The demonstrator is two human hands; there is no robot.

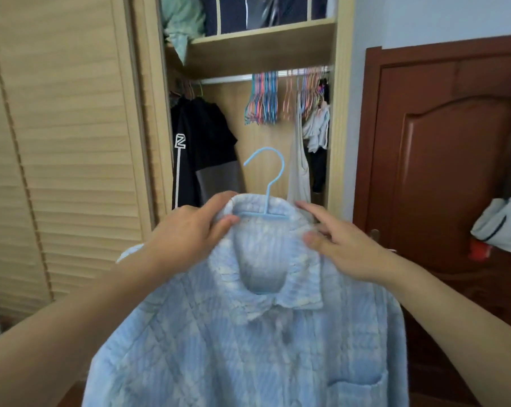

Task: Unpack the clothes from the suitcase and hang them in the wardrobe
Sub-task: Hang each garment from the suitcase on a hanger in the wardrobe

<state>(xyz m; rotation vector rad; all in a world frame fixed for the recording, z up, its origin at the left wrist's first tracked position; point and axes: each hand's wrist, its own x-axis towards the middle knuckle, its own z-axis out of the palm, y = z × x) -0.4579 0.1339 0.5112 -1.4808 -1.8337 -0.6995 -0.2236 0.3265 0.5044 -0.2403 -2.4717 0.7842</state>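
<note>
The likeliest slip from here is the pale blue shirt (248, 333) sliding off its blue hanger (264, 186) as it goes up toward the rail (233, 78). The cloth looks thick and heavy, and most of its weight hangs below the 2 holding points. If either shoulder is not seated over a hanger arm, that side could droop and drag the collar off. I cannot tell how the arms sit, since the fabric hides all but the hook and the short bar at the neck. A second risk is the hook: it rises free above and between the hands, so it could twist and miss the rail, or snag the bunch of coloured empty hangers (263, 101) hanging above it.

The left hand (189, 230) has its fingers curled over the collar edge and its thumb pressed beneath, pinching collar and probably the hanger end together. The right hand (336, 242) lies flatter on the opposite side of the collar, fingers fairly straight and thumb tucked near the fold; it seems to steady rather than clamp.

The shirt hangs from this hold in front of the open wardrobe (341, 113), with a black garment (201, 136) beyond the left hand and a white one (299, 165) beyond the right.
</note>
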